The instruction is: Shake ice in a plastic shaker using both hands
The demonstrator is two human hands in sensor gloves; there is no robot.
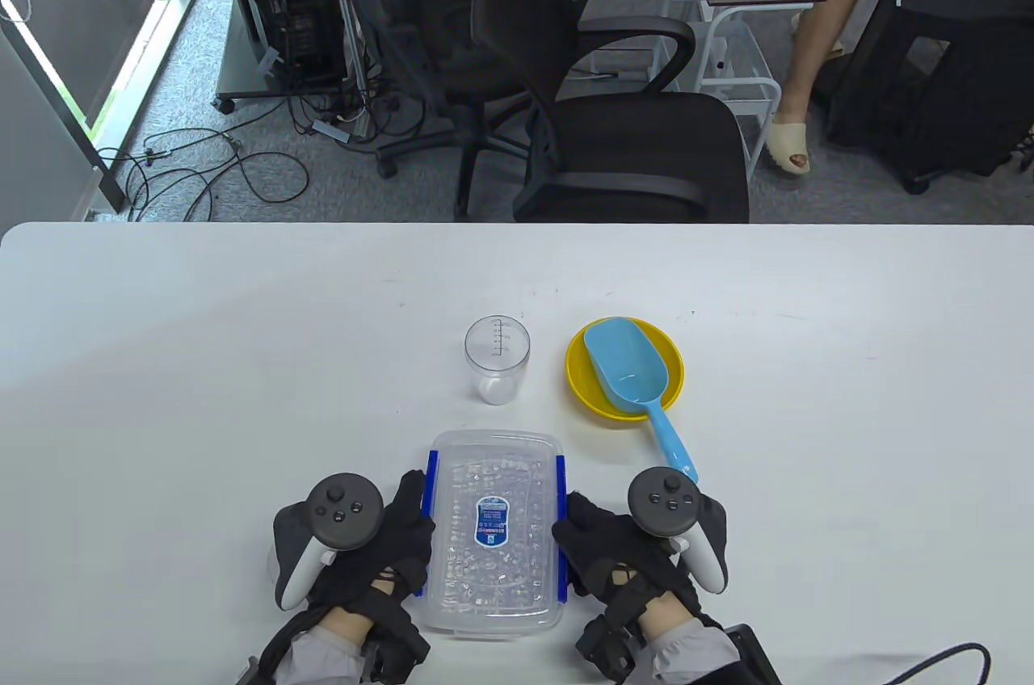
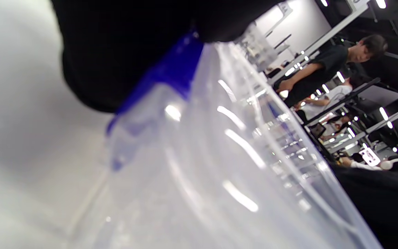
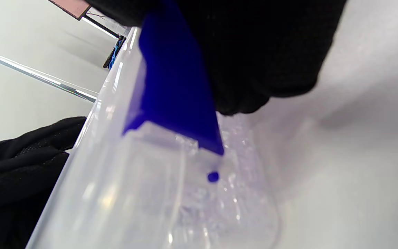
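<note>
A clear lidded box of ice (image 1: pixel 495 531) lay flat on the white worktop (image 1: pixel 202 362) at the lower centre of the table view, its long sides running up the frame. The left hand (image 1: pixel 388 548) sat against the box's left side, its gloved fingers over the blue clip (image 1: pixel 430 487) there. The right hand (image 1: pixel 614 548) sat against the opposite side in the same way, touching the right blue clip (image 1: pixel 561 483). In the left wrist view the black glove (image 2: pixel 123 52) covered the top of the blue latch (image 2: pixel 171 76), and in the right wrist view the gloved fingers (image 3: pixel 264 52) pressed on the blue latch (image 3: pixel 174 86); how far the fingers of either hand curled round the clips could not be told.

Above the box, near the frame's centre, stood a clear plastic shaker cup (image 1: pixel 497 358), well apart from both hands. Just to its right a yellow bowl (image 1: pixel 582 386) held a blue scoop (image 1: pixel 626 374), whose handle pointed down toward the right hand's tracker (image 1: pixel 664 503).
</note>
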